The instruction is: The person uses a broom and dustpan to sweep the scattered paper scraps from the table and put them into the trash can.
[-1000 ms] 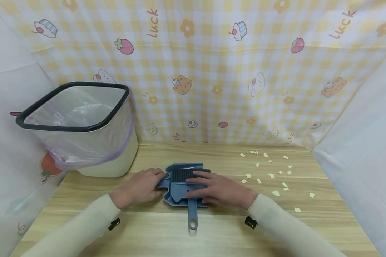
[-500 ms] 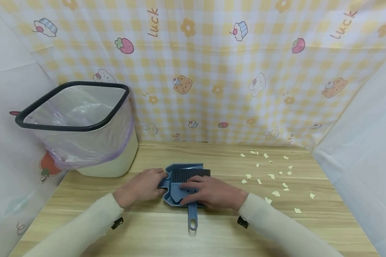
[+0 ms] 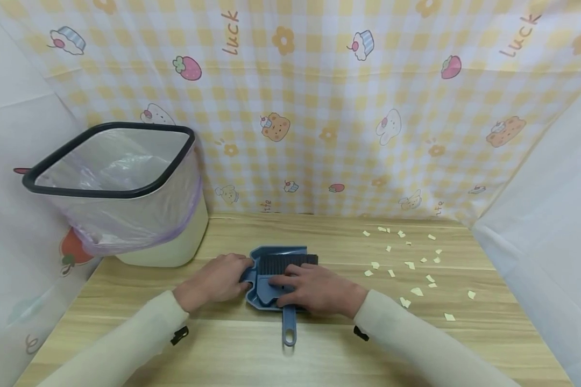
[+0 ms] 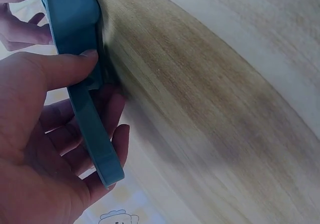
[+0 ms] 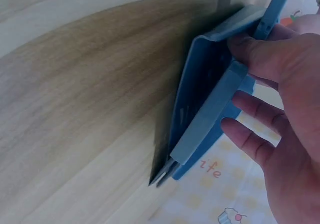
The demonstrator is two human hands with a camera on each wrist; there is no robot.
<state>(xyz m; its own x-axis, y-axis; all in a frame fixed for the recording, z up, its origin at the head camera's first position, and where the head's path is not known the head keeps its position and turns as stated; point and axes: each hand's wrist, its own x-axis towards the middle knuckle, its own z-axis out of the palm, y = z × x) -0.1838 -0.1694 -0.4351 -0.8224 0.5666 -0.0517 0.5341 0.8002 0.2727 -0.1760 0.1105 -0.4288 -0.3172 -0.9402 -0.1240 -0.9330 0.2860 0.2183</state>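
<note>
A blue dustpan [image 3: 278, 250] lies on the wooden table, with a small blue hand brush [image 3: 266, 289] nested in it, its dark bristles [image 3: 273, 264] away from me. The brush handle [image 3: 289, 328] points toward me. My left hand [image 3: 217, 278] grips the dustpan handle [image 4: 97, 139], thumb on one side and fingers on the other. My right hand [image 3: 321, 290] holds the brush near the base of its handle, with the thumb [image 5: 250, 51] and fingers on opposite sides. Part of the brush is hidden under the right hand.
Several pale yellow paper scraps [image 3: 417, 291] lie scattered on the right of the table [image 3: 252, 355]. A bin [image 3: 184, 252] with a black rim and a clear liner stands at the back left. A patterned curtain [image 3: 314, 107] hangs behind, with white sheets at both sides.
My right hand has shifted left and its spread fingers have drawn in around the brush. The left hand has stayed at the dustpan handle, moving only slightly. Dustpan and brush lie where they were.
</note>
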